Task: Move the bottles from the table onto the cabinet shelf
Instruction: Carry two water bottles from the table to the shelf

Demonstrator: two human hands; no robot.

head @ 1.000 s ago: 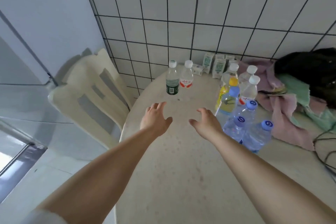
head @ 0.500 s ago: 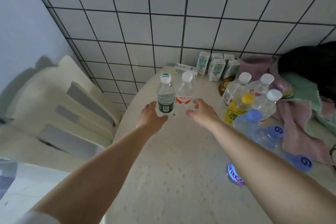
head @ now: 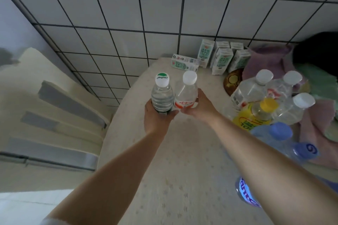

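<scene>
Two small water bottles stand side by side near the far left edge of the round table (head: 164, 179). My left hand (head: 156, 121) grips the lower body of the green-capped bottle (head: 162, 95). My right hand (head: 198, 106) grips the red-labelled bottle (head: 186, 93) with the white cap. More bottles cluster at the right: a yellow-capped one (head: 256, 115), clear white-capped ones (head: 250, 91) and blue-capped ones (head: 276, 133). The cabinet shelf is out of view.
Small green-and-white cartons (head: 221, 58) line the tiled wall behind the table. Pink and green cloths (head: 265, 60) and a dark bundle (head: 318, 49) lie at the right. A cream plastic chair (head: 47, 107) stands to the left of the table.
Both hands reached forward to the two bottles and closed around them, left on the green-capped one, right on the red-labelled one. The camera moved closer to the table.
</scene>
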